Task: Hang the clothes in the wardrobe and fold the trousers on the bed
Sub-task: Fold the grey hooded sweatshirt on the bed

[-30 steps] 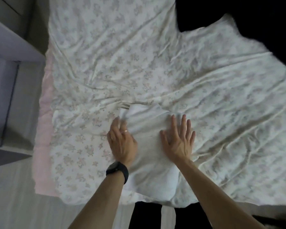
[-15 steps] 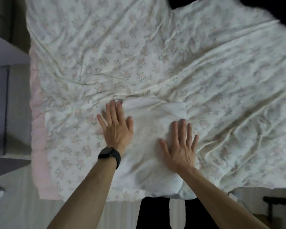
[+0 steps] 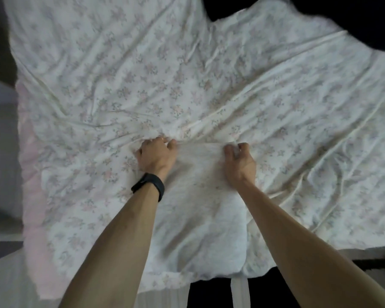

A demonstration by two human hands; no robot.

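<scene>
At the near edge of the bed [image 3: 142, 63], on a creased floral sheet [image 3: 298, 121]:

1. Trousers [image 3: 200, 207]. Pale, plain, already reduced to a flat oblong. They lay lengthwise between the two forearms, the near end at the bed's near edge and the far end under the hands. The folding appeared part done, with at least one fold left.

2. Left grip [image 3: 157, 155]. Knuckles up, fingers curled down and clenched on the far left corner of the trousers. A black wristband [image 3: 148, 186] sat on the wrist.

3. Right grip [image 3: 239, 163]. Fingers curled, pinching the far right corner of the same end; some blur at the fingertips. Both corners were probably taken together so that the far edge would stay straight and level when drawn back over the near half.

4. Caution. Trousers and sheet were both pale, and the sheet was bunched into ridges just beyond the knuckles. Whether either grip had caught sheet along with trouser cloth could not be told, and a lift would likely drag the sheet if so.

5. Surroundings. A pink mattress edge [image 3: 29, 152] showed at the left. A dark mass [image 3: 320, 14] lay at the far right, its kind not clear. The person's dark clothing [image 3: 209, 294] stood against the bed below.
</scene>
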